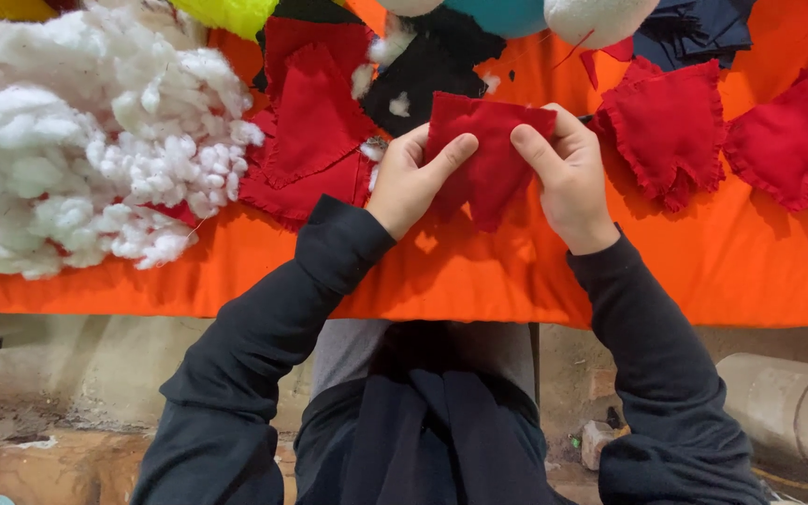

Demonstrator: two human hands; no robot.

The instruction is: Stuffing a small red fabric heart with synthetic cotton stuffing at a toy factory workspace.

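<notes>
A red heart-shaped piece of felt (pixel 490 154) is held up over the orange cloth-covered table (pixel 722 271). My left hand (pixel 411 178) grips its left side, thumb lying across the front. My right hand (pixel 565 173) grips its right side, thumb on the front too. Both arms wear dark sleeves. The felt's point hangs down between my wrists.
A big heap of white stuffing (pixel 77 140) fills the left of the table. Flat red felt hearts (pixel 310 126) lie behind my left hand, sewn frilled red hearts (pixel 670 126) to the right. Black felt (pixel 423 75) and coloured balls sit at the far edge. A grey pipe (pixel 797 411) lies on the floor.
</notes>
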